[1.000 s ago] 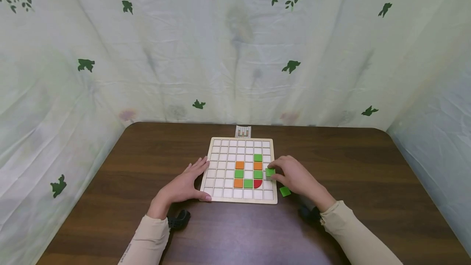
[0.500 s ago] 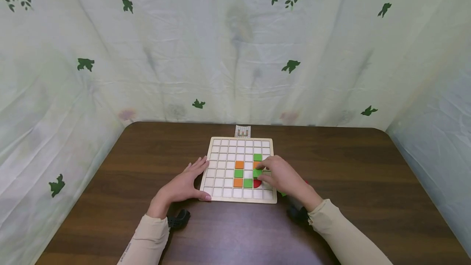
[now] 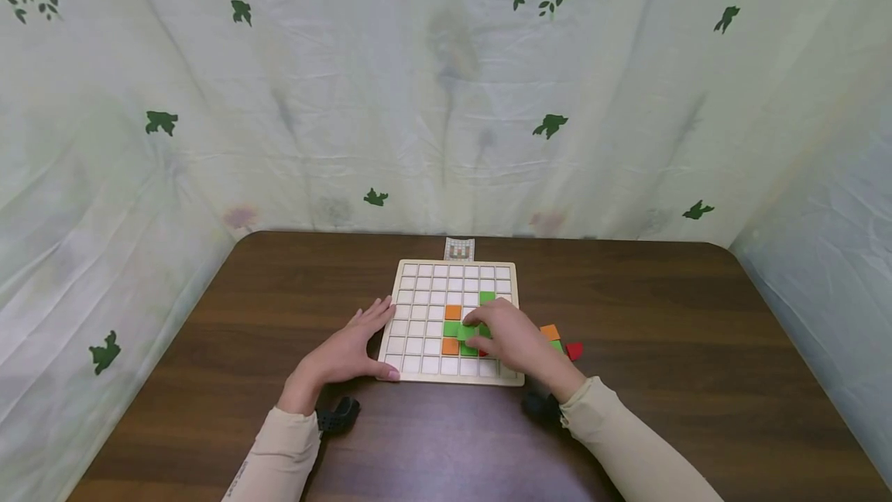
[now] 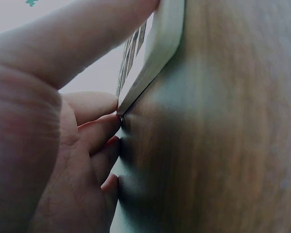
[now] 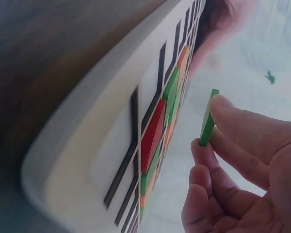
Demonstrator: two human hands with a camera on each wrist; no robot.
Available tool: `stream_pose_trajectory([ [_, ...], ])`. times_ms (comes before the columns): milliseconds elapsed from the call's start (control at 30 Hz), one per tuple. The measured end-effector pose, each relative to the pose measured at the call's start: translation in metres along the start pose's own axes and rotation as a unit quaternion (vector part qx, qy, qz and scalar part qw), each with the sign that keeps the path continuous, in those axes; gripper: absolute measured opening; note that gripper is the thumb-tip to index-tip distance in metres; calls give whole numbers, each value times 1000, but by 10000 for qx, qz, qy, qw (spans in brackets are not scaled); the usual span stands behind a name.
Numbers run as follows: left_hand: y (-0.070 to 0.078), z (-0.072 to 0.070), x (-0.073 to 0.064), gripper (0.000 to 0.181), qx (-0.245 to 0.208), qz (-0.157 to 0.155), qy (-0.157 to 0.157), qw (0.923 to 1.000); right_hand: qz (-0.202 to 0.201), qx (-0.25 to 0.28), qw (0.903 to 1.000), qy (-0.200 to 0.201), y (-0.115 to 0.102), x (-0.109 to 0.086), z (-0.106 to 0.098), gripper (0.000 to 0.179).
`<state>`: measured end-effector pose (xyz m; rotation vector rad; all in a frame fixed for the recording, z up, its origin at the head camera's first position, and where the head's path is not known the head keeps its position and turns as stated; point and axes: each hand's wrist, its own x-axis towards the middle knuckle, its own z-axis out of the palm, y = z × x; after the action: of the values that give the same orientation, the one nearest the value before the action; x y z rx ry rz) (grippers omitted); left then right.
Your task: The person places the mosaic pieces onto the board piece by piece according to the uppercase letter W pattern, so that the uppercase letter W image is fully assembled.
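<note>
My right hand (image 3: 521, 341) pinches a green square tile (image 5: 208, 121) between thumb and fingers. In the head view that tile overlaps the white cell between two green tiles on a gridded wooden board (image 3: 432, 379). The right wrist view shows it raised from the board and turned edge-on. Orange tiles (image 3: 453, 312), green tiles and a red rounded piece (image 5: 152, 138) lie in the board's cells; my right hand partly covers them in the head view. My left hand (image 3: 346, 345) rests along the board's left edge, fingers extended, thumb at the near left corner (image 4: 169, 39).
Loose pieces lie right of the board, behind my right wrist: an orange tile (image 3: 550, 332), a green one (image 3: 557, 345) and a red piece (image 3: 574, 351). A small printed card (image 3: 459, 249) lies beyond the board. A leaf-patterned curtain (image 3: 446, 138) hangs behind the brown table (image 3: 313, 277).
My right hand has carried the green tile leftward, from the board's right rim to over its middle columns. Loose pieces on the right have come into view. My left hand and the board stay put.
</note>
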<state>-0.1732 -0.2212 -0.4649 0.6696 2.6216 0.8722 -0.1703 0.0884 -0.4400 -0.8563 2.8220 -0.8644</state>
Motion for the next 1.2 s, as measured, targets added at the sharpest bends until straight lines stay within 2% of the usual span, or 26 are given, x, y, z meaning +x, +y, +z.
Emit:
stream_pose_trajectory([
  [300,1,0,0,117,15,-40,-23,10000,-193,-108,9998,-17,-9,9,11,24],
  [767,0,1,1,117,12,-78,-20,10000,-350,-287,9990,-42,-17,19,18,25],
  [1200,0,1,2,118,-10,-91,-34,10000,-306,-403,9983,-275,-24,27,23,24],
])
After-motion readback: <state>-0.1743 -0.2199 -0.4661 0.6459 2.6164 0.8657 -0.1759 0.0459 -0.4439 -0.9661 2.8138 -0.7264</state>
